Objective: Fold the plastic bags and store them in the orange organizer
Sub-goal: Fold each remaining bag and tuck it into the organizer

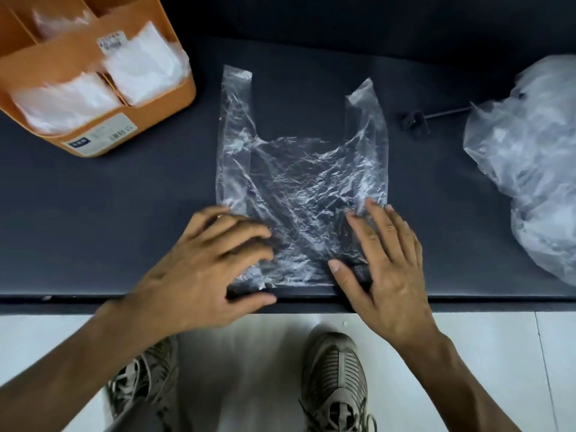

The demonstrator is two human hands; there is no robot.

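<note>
Left hand (pixel 205 263) and right hand (pixel 386 263), fingers spread flat, both press the near end of the clear plastic bag (pixel 299 182) lying flat on the dark surface (pixel 93 213), orange organizer (pixel 93 73) with folded bags far-left of it, bag pile (pixel 530 157) to its right.

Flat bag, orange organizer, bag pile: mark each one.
flat bag (pixel 299 169), head view, crinkled middle of its body
orange organizer (pixel 184 92), head view, bare right wall
bag pile (pixel 536 157), head view, middle of heap
</note>
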